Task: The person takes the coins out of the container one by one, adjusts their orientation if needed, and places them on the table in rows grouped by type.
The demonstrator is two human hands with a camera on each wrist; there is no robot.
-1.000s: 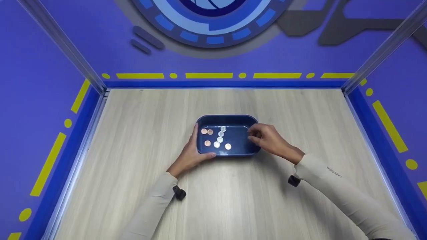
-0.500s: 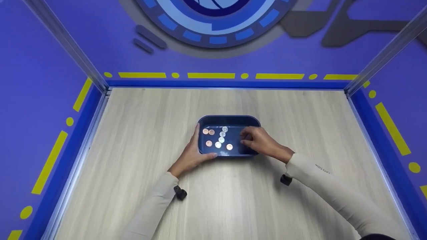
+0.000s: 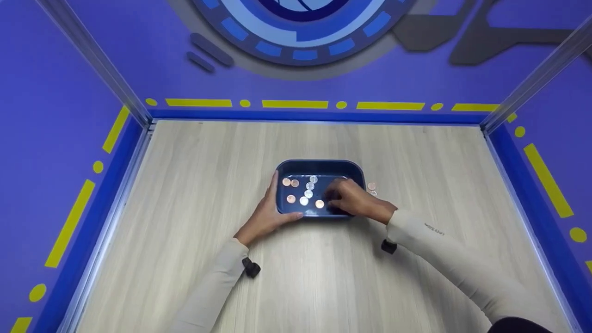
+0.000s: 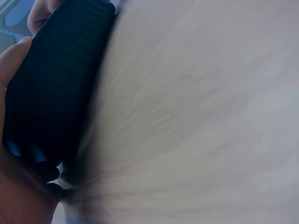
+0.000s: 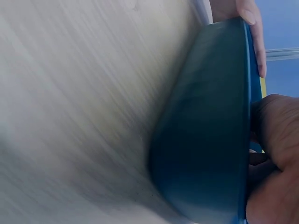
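Note:
A dark blue rectangular tray (image 3: 319,164) with raised walls sits mid-table in the head view. Silver coins (image 3: 308,194) form a slanting line on its floor, and copper coins (image 3: 290,199) lie to either side of them. My left hand (image 3: 268,212) grips the tray's left end, thumb over the front rim and fingers along the side wall. Inside the right half is my right hand (image 3: 354,199), fingers bent downward and thumb apart, fingertips low near the rightmost copper coin. The right wrist view has that hand (image 5: 280,140) reaching over the rim; its fingertips are hidden behind the wall.
A copper coin (image 3: 372,186) and a silver coin (image 3: 373,193) lie on the wooden table (image 3: 231,148) just outside the tray's right end. Blue-purple panels (image 3: 305,88) with metal corner posts enclose the table at the back and both sides.
My right hand has moved left from the tray's right rim to deeper over its floor, uncovering two coins on the table. My left hand keeps its hold on the tray.

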